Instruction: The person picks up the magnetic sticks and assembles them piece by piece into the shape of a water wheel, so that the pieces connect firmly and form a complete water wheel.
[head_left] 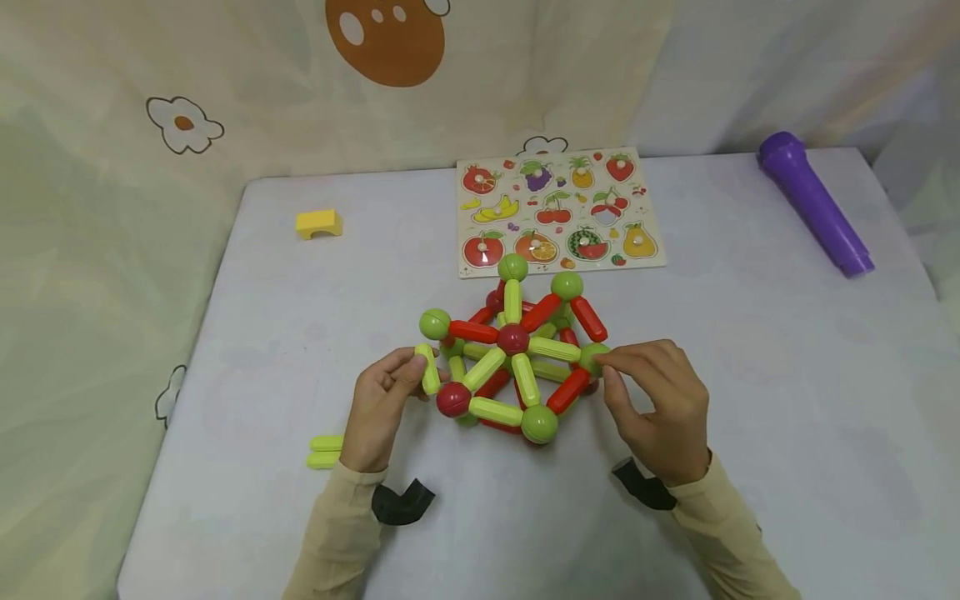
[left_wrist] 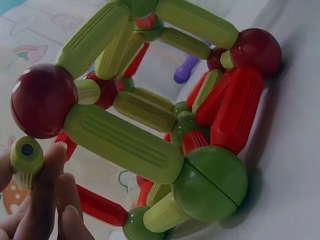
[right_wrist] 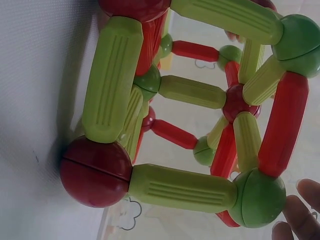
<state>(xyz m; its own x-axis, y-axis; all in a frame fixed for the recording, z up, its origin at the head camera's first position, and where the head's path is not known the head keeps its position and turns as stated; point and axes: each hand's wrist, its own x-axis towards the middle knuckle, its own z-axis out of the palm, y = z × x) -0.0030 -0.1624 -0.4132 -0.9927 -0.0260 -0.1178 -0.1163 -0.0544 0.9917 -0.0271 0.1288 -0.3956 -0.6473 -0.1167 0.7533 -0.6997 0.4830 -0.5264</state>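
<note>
Your left hand [head_left: 378, 408] pinches a loose green rod [head_left: 429, 369] at the rod-and-ball structure's [head_left: 513, 358] left edge, mid-table. Your right hand [head_left: 660, 408] pinches the green ball [head_left: 592, 358] at its right corner, fingers curled.

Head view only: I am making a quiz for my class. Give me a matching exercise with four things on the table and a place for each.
Things:
1. yellow block
2. purple flashlight
3. fruit puzzle board
4. loose green rods

Places:
A. far right of the table
B. near left, beside the left hand's wrist
C. far left, alone
D. just behind the rod-and-ball structure

Pairs: 1-C, 2-A, 3-D, 4-B
</note>
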